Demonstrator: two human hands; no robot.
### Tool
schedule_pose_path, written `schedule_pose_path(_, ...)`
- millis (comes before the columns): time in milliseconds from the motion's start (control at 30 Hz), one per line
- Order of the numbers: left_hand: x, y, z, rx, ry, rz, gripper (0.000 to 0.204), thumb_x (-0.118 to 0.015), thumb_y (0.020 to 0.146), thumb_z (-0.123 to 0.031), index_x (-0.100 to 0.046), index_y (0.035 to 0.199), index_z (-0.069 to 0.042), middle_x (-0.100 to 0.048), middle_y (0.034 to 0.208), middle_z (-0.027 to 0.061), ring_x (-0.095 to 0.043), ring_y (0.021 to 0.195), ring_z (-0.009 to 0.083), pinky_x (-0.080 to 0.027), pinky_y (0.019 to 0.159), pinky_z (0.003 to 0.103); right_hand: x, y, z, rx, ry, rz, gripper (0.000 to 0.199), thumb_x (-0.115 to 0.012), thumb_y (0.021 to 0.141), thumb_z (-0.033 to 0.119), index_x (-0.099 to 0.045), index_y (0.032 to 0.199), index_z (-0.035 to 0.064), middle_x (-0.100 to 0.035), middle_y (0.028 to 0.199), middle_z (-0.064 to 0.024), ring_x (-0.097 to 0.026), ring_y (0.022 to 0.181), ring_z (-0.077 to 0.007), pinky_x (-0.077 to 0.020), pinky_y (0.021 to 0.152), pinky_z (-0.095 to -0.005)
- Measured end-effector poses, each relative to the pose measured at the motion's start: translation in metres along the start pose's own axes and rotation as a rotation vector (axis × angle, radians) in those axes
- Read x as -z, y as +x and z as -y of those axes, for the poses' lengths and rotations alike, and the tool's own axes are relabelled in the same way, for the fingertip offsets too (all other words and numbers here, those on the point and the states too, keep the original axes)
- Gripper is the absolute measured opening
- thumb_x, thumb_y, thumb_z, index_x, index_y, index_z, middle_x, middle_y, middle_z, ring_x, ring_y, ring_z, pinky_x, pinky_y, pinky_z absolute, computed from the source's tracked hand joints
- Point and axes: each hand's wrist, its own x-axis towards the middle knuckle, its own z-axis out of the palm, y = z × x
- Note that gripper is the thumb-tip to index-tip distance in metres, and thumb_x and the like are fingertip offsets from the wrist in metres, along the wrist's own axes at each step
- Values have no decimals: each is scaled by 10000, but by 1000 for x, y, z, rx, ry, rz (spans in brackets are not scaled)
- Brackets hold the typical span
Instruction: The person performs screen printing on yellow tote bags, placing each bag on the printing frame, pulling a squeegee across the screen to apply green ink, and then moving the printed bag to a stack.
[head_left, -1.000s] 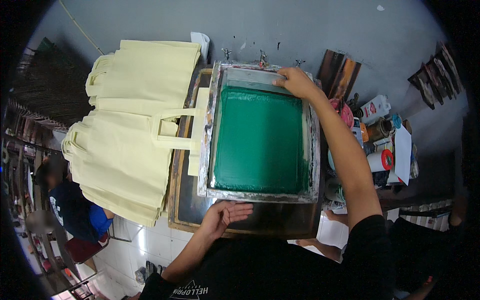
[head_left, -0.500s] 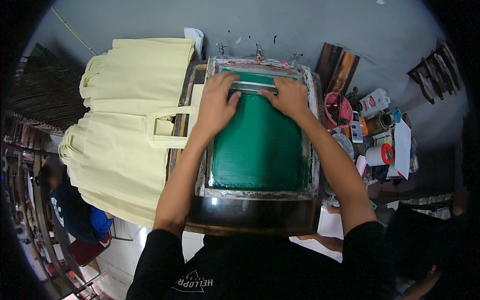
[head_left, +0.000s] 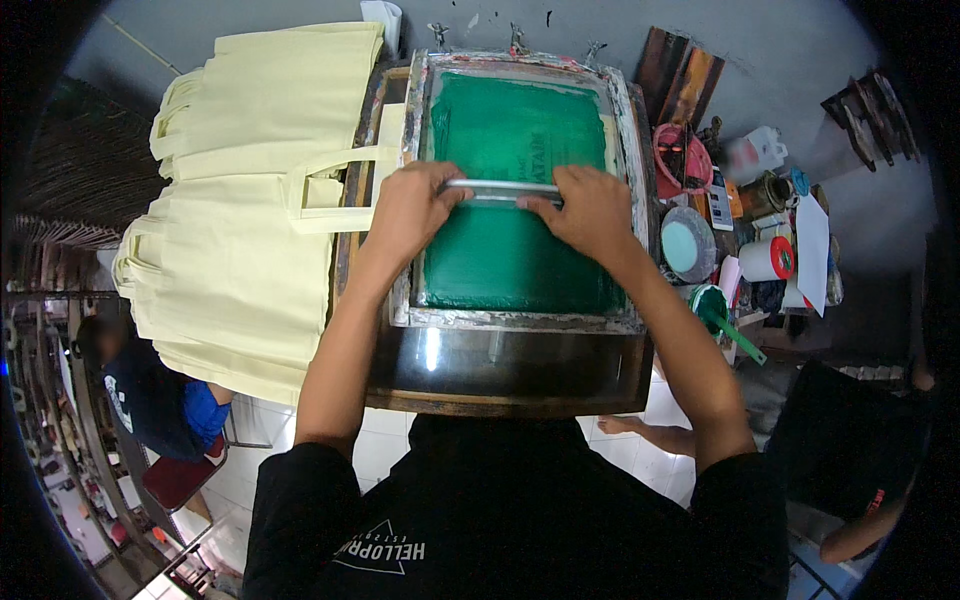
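A metal squeegee point(head_left: 505, 190) lies crosswise over the green mesh point(head_left: 510, 265) of a screen-printing frame point(head_left: 520, 320). Its left end is gripped by my left hand point(head_left: 412, 205), fingers over the far side and thumb on the near side. My right hand point(head_left: 595, 212) holds the right end the same way. On the far side of the squeegee, faint dark lettering shows through the mesh. Beneath the frame is a dark glossy table point(head_left: 500, 370). The squeegee's lower edge and whatever lies under the screen are hidden.
Pale yellow tote bags point(head_left: 260, 220) are piled at the left, one strap reaching the frame. At the right stand a pink basket point(head_left: 682, 158), a bowl point(head_left: 687, 245), a paint tub with a green-handled tool point(head_left: 735, 335), and bottles. Clamps point(head_left: 517, 40) line the back. Other people are at both sides.
Both hands have drawn the squeegee from the far end of the mesh toward me. The lettering behind it has come into sight. The whole view has shifted, showing the paint tub.
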Motion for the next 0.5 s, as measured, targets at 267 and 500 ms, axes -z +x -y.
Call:
schedule_pose_path(267,1,-95,-29,-13,15,27,129,-764,846,-118,-747,941,-31,-712,876,156,-664,846,354,-523,754,436,10,-89,40,80,33,-147,522,-717,846,579,-579,762,82,-567,715,-80,-607,669,-291,-460,579,-431)
schedule_pose_path(500,-23,-143,-10,-230,-87,-187,613,-862,757,-185,-610,1299,-47,-648,1288,174,-601,1200,361,-440,1037,490,3,-129,50,127,-11,-198,296,-768,792,339,-606,842,95,-583,832,-54,-604,808,-239,-458,670,-392)
